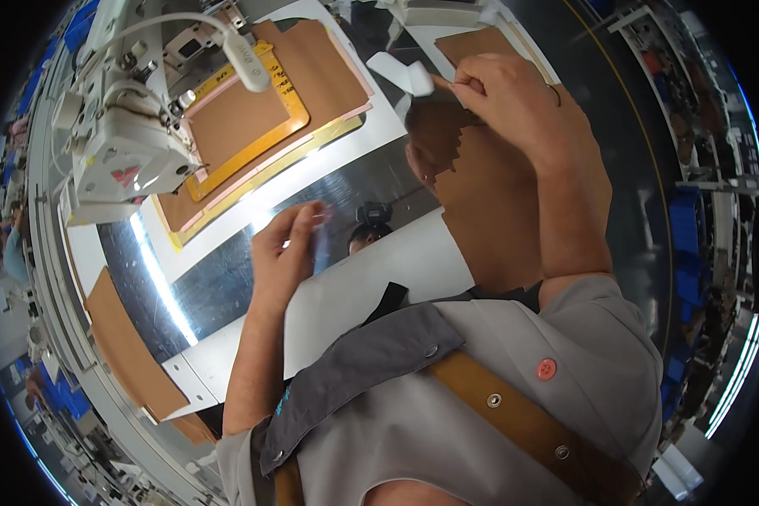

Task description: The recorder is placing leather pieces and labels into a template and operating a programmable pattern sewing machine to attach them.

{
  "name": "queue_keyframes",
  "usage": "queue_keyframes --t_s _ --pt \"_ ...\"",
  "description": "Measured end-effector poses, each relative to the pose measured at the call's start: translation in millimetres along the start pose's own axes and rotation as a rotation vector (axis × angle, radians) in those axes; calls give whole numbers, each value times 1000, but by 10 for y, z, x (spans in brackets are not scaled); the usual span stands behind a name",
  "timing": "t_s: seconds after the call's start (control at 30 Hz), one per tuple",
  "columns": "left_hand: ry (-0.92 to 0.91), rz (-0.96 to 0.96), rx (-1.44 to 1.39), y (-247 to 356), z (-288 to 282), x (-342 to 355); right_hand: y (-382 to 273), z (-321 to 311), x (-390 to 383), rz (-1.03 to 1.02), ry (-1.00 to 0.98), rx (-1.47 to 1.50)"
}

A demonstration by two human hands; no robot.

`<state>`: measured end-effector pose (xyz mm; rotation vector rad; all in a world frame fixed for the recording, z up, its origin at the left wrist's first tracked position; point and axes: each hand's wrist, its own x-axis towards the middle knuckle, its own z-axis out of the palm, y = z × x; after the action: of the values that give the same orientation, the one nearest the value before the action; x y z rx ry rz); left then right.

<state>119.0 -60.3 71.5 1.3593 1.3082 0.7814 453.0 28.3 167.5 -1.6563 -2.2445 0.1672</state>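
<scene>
My right hand (pixel 502 97) is raised over the far right side, its fingers closed round the thin brown handle of a white-headed tool (pixel 411 78). The tool's exact kind is unclear. Beneath that forearm lie large brown sheets (pixel 489 211) with notched edges. My left hand (pixel 282 249) is above the shiny metal tabletop, thumb and fingers curled together and slightly blurred. Whatever it pinches, if anything, does not show. Beyond it, a yellow frame (pixel 291 101) rests on a brown panel (pixel 333 72) beneath the sewing machine head (pixel 126 152).
A white panel (pixel 422 253) edges the table in front of me. At the near left hangs a brown piece (pixel 126 346). More brown sheets (pixel 472 42) lie at the far right. Shelving with blue bins (pixel 687 228) stands beyond the dark floor on the right.
</scene>
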Motion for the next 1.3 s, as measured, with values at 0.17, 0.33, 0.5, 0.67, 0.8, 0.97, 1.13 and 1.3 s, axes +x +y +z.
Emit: queue_keyframes --t_s 0.17,0.33,0.5,0.67,0.8,0.97,1.13,1.3 --pt "-30 -220 -710 412 498 275 -691 276 -229 -156 87 244" --pt "-245 -96 -586 302 418 367 -840 562 -365 -260 -363 810" --pt "-188 -99 -543 276 257 112 -403 1034 -28 -177 82 652" --pt "-119 -111 -360 268 -227 -172 115 1556 173 -256 115 90" --pt "46 -123 -350 -9 -569 -476 370 1424 316 -364 145 -6" --pt "200 -148 -441 -298 -784 -659 575 1202 478 -247 -93 155" --pt "262 -135 -461 -385 -762 -687 642 986 383 -223 -284 130" --pt "253 -162 -458 -417 -734 -626 1025 1165 257 -142 -214 208"
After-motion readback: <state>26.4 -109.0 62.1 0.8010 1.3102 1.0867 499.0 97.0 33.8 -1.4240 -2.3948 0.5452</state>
